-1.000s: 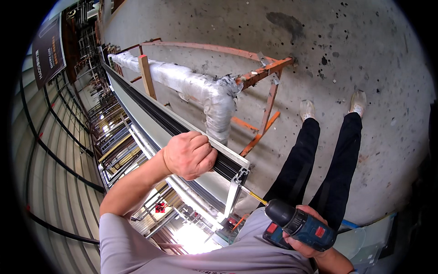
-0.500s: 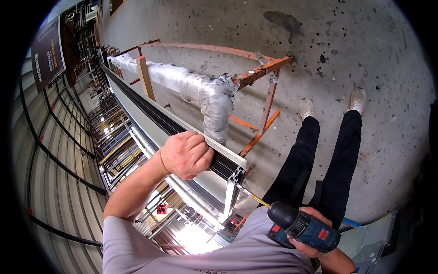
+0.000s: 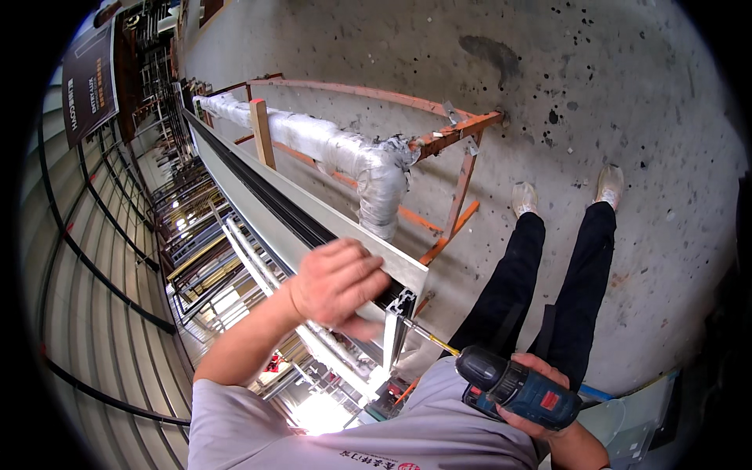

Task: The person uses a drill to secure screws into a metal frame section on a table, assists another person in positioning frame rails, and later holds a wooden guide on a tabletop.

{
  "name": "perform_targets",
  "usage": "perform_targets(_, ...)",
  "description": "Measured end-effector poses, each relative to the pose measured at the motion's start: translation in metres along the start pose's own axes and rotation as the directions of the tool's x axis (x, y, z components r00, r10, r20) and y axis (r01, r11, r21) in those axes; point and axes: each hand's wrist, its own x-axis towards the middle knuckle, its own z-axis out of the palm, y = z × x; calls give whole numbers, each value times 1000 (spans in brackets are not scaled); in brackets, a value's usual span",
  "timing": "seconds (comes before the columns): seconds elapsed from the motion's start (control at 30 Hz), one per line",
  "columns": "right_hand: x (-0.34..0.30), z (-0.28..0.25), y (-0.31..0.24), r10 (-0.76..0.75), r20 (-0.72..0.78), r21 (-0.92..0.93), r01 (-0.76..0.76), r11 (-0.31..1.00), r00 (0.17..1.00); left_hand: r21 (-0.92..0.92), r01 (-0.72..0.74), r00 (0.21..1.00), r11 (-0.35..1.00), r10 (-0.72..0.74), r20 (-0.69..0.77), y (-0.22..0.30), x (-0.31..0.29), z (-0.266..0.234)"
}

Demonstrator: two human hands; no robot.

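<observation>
Blue-and-black cordless drill [image 3: 526,392]: lower right in my feed, chuck [image 3: 479,368] holding a gold bit [image 3: 439,341], tip at the end of a long extruded profile [image 3: 270,200] | right hand [image 3: 534,427]: wrapped round the drill | left hand [image 3: 337,286]: loosely bent fingers over the profile, contact I can't tell | beyond: orange stand [image 3: 462,129], partly sheathed in plastic film [image 3: 309,143]

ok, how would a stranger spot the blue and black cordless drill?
Start at the dark-trousered legs, lower right. Just below, the right hand grips the drill, aimed at the near end of a long white and black profile. Unlike that straight profile, its stubby body has red patches and a thin gold and silver bit.
</observation>
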Motion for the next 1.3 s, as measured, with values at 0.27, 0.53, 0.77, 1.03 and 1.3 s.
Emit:
perform_targets(0.27, 12, -2, -24, -143, -1, -172, 140, 975, 990, -95, 10, 987, 995, -25, -157, 26, 17, 23)
perform_targets(0.53, -8, 20, -17, 104, -190, 136, -78, 988, 976, -59, -75, 971, 995, 60, -232, 31, 14, 24)
perform_targets(0.77, -16, 12, 0, 104, -112, 106, -93, 990, 988, -148, -121, 946, 982, 69, -317, 40, -4, 39)
perform_targets(1.03, -11, 38, -35, 51, -58, 150, -42, 988, 997, -91, -125, 908, 988, 77, -411, 47, -10, 40)
perform_targets(1.3, -21, 31, -29, 100, 11, 227, -100, 969, 995, -2, -79, 892, 997, 70, -447, 51, -14, 57)
